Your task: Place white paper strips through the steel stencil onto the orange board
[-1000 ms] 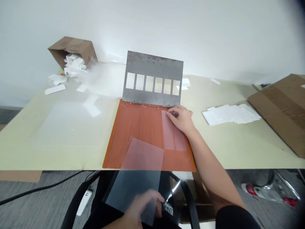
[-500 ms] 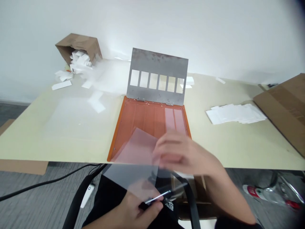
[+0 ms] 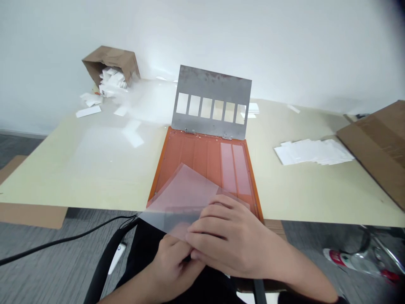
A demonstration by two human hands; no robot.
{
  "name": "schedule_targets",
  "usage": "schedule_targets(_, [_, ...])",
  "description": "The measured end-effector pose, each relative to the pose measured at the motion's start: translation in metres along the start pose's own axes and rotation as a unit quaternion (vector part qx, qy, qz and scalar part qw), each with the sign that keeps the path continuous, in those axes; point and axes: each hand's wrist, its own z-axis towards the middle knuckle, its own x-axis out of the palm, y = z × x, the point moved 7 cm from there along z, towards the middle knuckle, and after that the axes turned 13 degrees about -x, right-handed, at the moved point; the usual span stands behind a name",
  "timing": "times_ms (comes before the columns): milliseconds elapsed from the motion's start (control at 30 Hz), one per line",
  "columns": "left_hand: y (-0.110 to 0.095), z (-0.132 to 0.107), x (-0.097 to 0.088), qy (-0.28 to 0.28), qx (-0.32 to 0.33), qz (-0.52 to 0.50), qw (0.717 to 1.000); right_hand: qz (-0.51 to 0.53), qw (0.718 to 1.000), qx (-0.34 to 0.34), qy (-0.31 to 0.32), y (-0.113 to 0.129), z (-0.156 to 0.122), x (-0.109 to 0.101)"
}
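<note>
An orange tray (image 3: 190, 156) with long grooves lies at the table's near edge. A grey metal lid (image 3: 215, 90) with several rectangular windows stands up at its back. Two translucent strips (image 3: 236, 169) lie in the tray's right grooves. A stack of translucent sheets (image 3: 182, 198) rests over the tray's front edge, above my lap. My left hand (image 3: 172, 268) pinches the stack's near edge from below. My right hand (image 3: 226, 238) lies over it with fingers curled on the sheets' near corner.
A tipped brown box (image 3: 110, 63) spills white slips at the back left. A pile of white slips (image 3: 313, 152) lies to the right, beside flat cardboard (image 3: 379, 143). A black cable (image 3: 63, 240) runs over the floor at the left.
My right hand left the strip in the tray's right groove and came back to the sheets at my lap. The camera has shifted a little.
</note>
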Motion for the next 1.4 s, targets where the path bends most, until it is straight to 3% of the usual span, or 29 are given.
schedule_targets(267, [0.003,-0.006,0.001,0.015,0.004,0.005,1.0,0.006,1.0,0.009,-0.022,0.001,-0.001,0.0])
schedule_targets(400, [0.003,-0.006,0.002,0.025,-0.008,-0.012,1.0,0.016,0.998,0.048,-0.044,-0.007,-0.001,-0.001])
schedule_targets(533, [0.022,-0.014,0.015,0.085,-0.115,-0.116,0.983,0.036,0.988,0.124,-0.083,-0.021,-0.007,-0.001])
schedule_targets(667, [0.045,-0.028,0.025,0.119,-0.254,-0.283,0.917,0.065,0.985,0.136,-0.082,-0.022,-0.008,0.003])
schedule_targets(833, [0.038,-0.018,0.014,0.157,-0.269,-0.49,0.814,0.068,0.992,0.089,-0.054,-0.008,0.001,0.007])
schedule_targets(900, [0.036,-0.009,0.006,0.139,-0.286,-0.545,0.776,0.063,0.994,0.074,-0.05,-0.004,0.004,0.007])
schedule_targets(967, [0.04,-0.002,0.0,0.099,-0.342,-0.571,0.74,0.055,0.995,0.065,-0.054,-0.001,0.007,0.006])
schedule_targets(1033, [0.045,0.002,-0.005,0.056,-0.397,-0.567,0.72,0.044,0.995,0.067,-0.06,-0.002,0.009,0.005])
schedule_targets(1167, [0.045,0.013,-0.014,0.004,-0.391,-0.549,0.739,0.013,0.992,0.085,-0.094,-0.011,0.011,0.005])
schedule_targets(1400, [0.042,0.034,-0.014,0.017,-0.295,-0.569,0.768,-0.023,0.976,0.15,-0.154,-0.034,0.015,-0.005])
